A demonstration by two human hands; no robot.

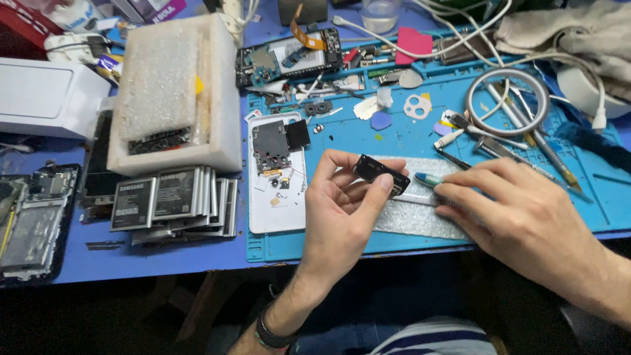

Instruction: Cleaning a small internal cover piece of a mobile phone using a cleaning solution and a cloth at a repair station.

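Observation:
My left hand (342,207) holds a small black rectangular phone part (381,174) between thumb and fingers, just above the blue work mat (420,141). My right hand (519,220) rests on the mat beside it, fingers closed around a toothbrush-like brush (428,179) with a teal and white head that points at the black part. Under both hands lies a strip of bubble wrap (420,220). Left of my left hand, a white phone back cover (276,210) carries a dark circuit board (271,146) and small loose parts.
A stack of several phone batteries (172,197) lies left of the mat, below a white foam box (177,98). A disassembled phone (289,56), tweezers (499,148), a tape ring (507,102), picks and cables crowd the mat's far side. An opened phone (29,223) sits far left.

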